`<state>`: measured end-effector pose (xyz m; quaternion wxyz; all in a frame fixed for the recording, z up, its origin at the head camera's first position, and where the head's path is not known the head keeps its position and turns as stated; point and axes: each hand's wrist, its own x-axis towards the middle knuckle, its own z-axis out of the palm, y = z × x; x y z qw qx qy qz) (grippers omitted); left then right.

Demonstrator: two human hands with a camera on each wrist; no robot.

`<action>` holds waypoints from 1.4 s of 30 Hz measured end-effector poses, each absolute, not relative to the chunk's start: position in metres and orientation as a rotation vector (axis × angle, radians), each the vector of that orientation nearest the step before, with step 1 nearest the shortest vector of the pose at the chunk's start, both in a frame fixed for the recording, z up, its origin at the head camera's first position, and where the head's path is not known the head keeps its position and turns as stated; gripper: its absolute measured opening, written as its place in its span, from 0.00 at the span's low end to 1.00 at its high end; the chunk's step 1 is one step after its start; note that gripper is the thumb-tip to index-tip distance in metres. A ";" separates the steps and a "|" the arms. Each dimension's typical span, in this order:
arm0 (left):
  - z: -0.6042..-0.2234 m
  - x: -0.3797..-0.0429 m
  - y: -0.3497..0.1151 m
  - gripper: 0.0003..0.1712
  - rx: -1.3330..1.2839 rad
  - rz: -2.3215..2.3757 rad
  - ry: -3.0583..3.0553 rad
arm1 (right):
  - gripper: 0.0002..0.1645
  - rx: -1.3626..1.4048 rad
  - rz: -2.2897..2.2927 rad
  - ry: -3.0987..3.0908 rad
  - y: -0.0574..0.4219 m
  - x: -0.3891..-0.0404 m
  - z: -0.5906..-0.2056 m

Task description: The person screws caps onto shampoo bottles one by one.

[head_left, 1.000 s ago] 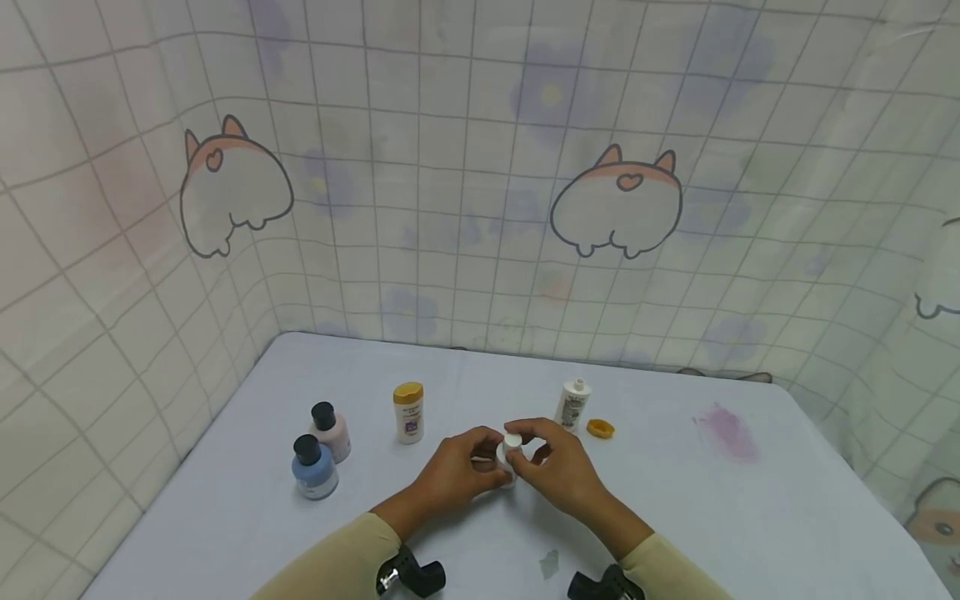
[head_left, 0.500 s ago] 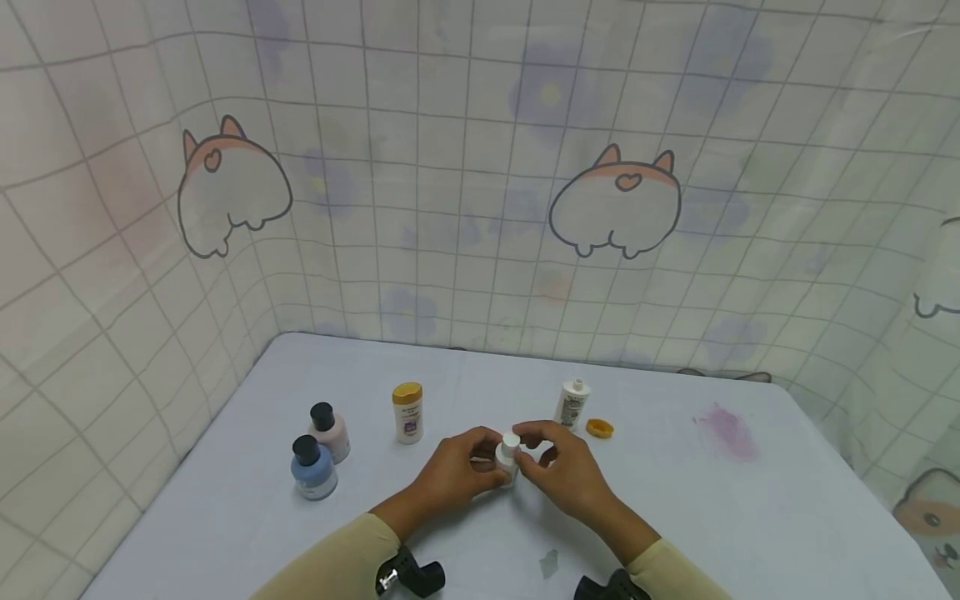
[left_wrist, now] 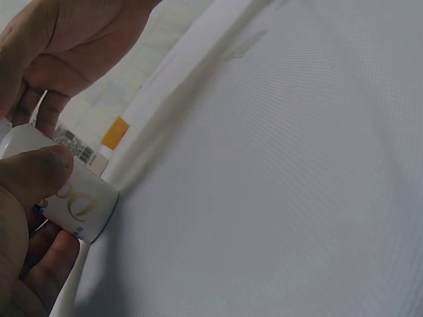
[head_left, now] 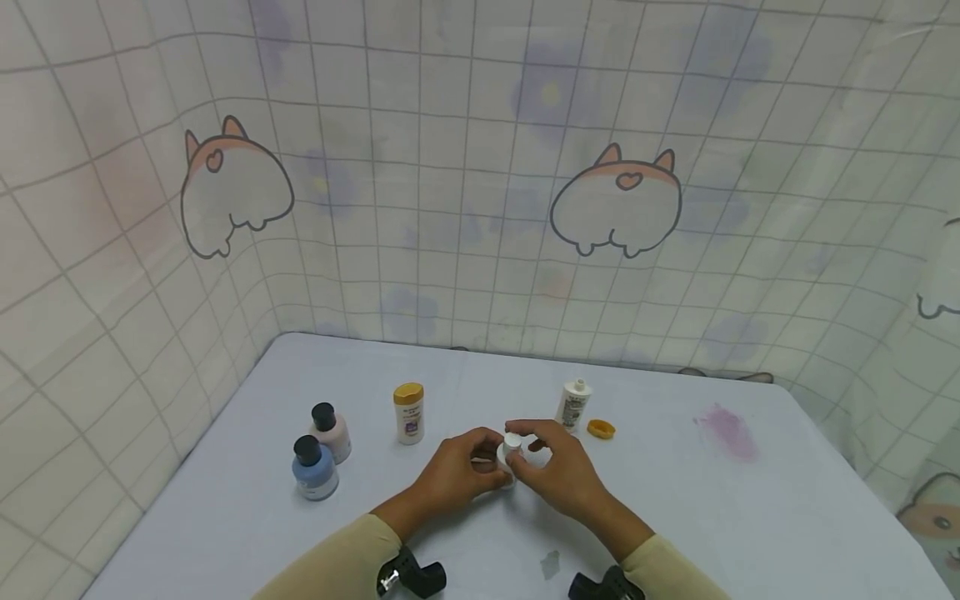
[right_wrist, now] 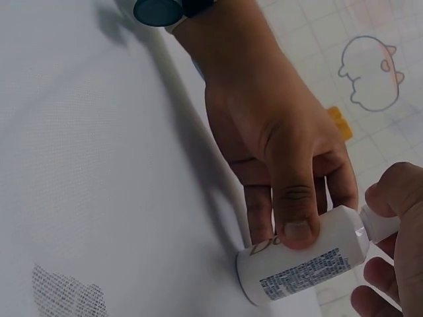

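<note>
My left hand point(head_left: 453, 473) grips a small white bottle point(right_wrist: 310, 264) round its body, near the middle of the table. The right wrist view shows the thumb of that hand point(right_wrist: 281, 145) over the front, above a block of small print. Thumb and fingers of my right hand point(head_left: 561, 468) pinch the bottle's white cap point(head_left: 513, 440). In the left wrist view gold lettering shows on the bottle point(left_wrist: 82, 198), whose base is right at the white cloth. My left fingers hide part of the label.
A blue bottle point(head_left: 315, 475) and a pale pink bottle point(head_left: 335, 437) with black caps stand at left. A yellow-capped white bottle point(head_left: 409, 419) stands behind my left hand. Behind my right hand are an uncapped white bottle point(head_left: 573, 407) and a loose yellow cap point(head_left: 601, 429).
Half a second ago my right thumb was drawn back to the cap's right side; now it lies across the cap again, as one second ago. My left hand and the bottle stay put.
</note>
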<state>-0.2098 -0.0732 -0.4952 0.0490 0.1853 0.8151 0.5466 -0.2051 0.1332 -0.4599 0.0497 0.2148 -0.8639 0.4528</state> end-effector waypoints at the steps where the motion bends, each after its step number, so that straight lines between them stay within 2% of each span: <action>1: -0.495 -0.210 -0.073 0.25 0.564 1.665 2.483 | 0.25 0.643 1.362 -2.640 0.133 -0.205 -0.460; 15: -0.495 -0.210 -0.073 0.26 0.571 1.664 2.483 | 0.19 0.566 1.423 -2.605 0.138 -0.204 -0.460; 24: -0.495 -0.210 -0.073 0.26 0.536 1.655 2.468 | 0.27 0.721 1.405 -2.596 0.138 -0.206 -0.458; 37: -0.492 -0.209 -0.073 0.26 0.514 1.651 2.471 | 0.18 0.567 1.403 -2.674 0.133 -0.206 -0.458; 42: -0.493 -0.209 -0.074 0.27 0.505 1.631 2.488 | 0.18 0.546 1.409 -2.660 0.133 -0.206 -0.458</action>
